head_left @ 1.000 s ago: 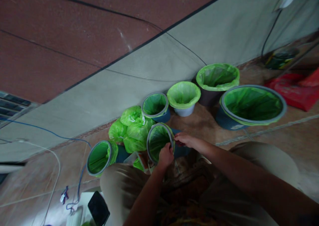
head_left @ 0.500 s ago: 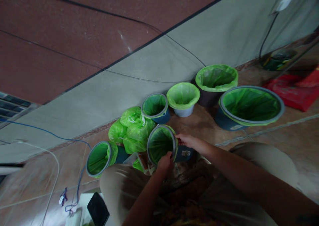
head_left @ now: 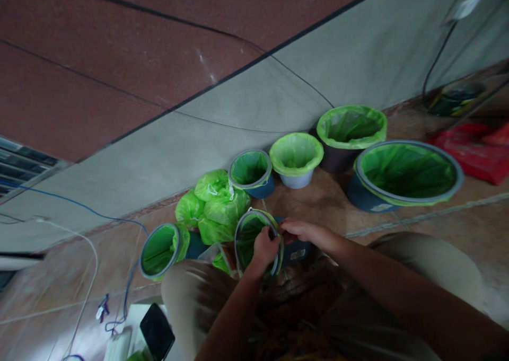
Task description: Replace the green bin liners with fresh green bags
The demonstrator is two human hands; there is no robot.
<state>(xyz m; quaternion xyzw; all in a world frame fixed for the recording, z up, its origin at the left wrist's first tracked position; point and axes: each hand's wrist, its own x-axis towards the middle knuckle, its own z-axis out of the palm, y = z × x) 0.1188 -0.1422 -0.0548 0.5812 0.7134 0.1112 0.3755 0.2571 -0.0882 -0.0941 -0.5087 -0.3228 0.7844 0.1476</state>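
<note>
Between my knees a blue trash bin (head_left: 296, 251) with a grey rim lies tilted, its mouth toward the left. A green bag liner (head_left: 248, 232) covers its inside and folds out past the rim. My left hand (head_left: 265, 248) is closed on the near part of the rim, fingers reaching over the mouth. At the outer side, just behind the rim, my right hand (head_left: 295, 230) has its fingers bent against the liner's folded edge. Its fingertips are partly hidden. Several green tied bags (head_left: 220, 210) sit beyond the bin, and another lined bin (head_left: 159, 251) lies tilted at the left.
Along the wall stand a small blue bin (head_left: 260, 190), a white bin (head_left: 296, 179), a dark bin (head_left: 338, 158) and a large blue bin (head_left: 369, 199), all lined green. A phone (head_left: 157, 331), blue cable (head_left: 129, 292) and keys (head_left: 102, 308) are lower left. A red bag (head_left: 473, 151) is at right.
My left hand has moved up along the rim, over the bin's mouth. The bin has turned slightly, its mouth looking narrower. My right hand stays near the rim, its fingers shifted a little.
</note>
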